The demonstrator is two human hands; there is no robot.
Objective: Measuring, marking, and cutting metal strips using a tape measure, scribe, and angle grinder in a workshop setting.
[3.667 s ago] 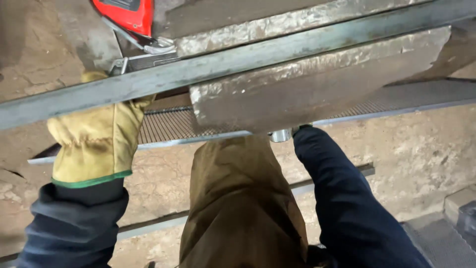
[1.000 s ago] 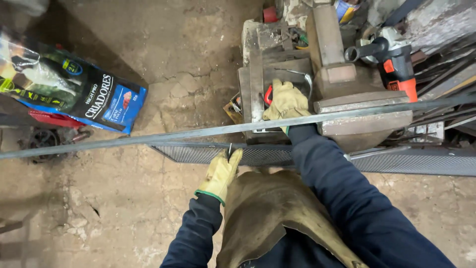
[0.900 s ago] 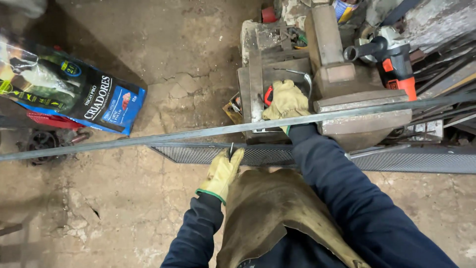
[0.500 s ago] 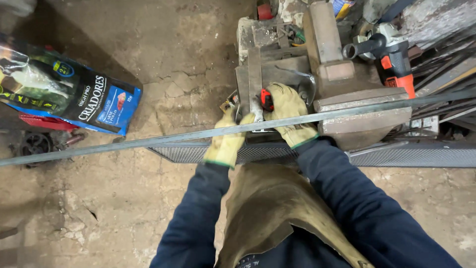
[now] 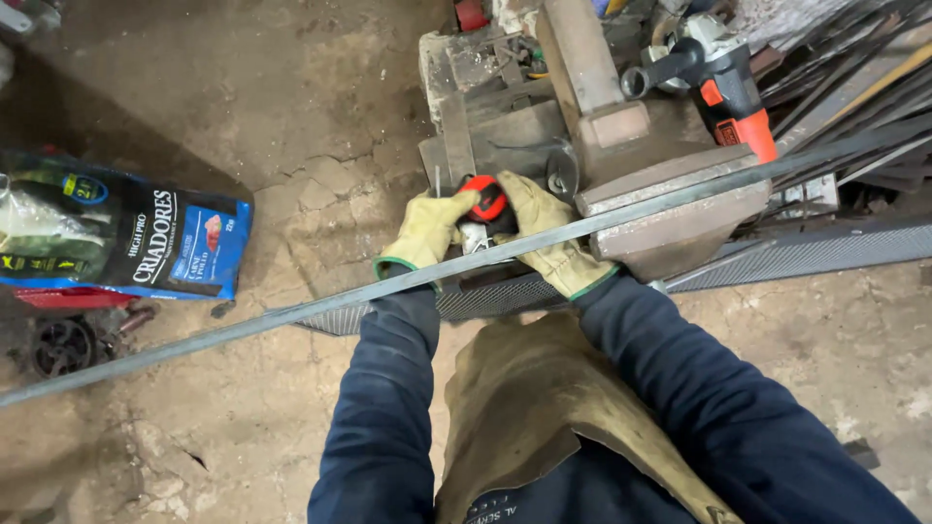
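Both of my hands wear yellow leather gloves with green cuffs. My left hand (image 5: 424, 231) and my right hand (image 5: 546, 233) close together on a red and black tape measure (image 5: 486, 198), its metal end showing between them. They sit just beyond a long grey steel bar (image 5: 291, 312) that runs across the view from lower left to upper right. The bar rests on a heavy rusty steel block (image 5: 670, 199) to the right of my hands. A strip of metal mesh (image 5: 806, 254) lies under the bar.
An orange and black angle grinder (image 5: 728, 82) lies on the block at upper right, beside a pile of steel bars (image 5: 864, 78). A blue and black feed bag (image 5: 126, 233) lies on the cracked concrete floor at left. My leather apron (image 5: 544, 408) hangs below.
The view drew back from a close look at the bar. My left hand rose from below the bar and joined my right hand on the red tape measure by the steel block.
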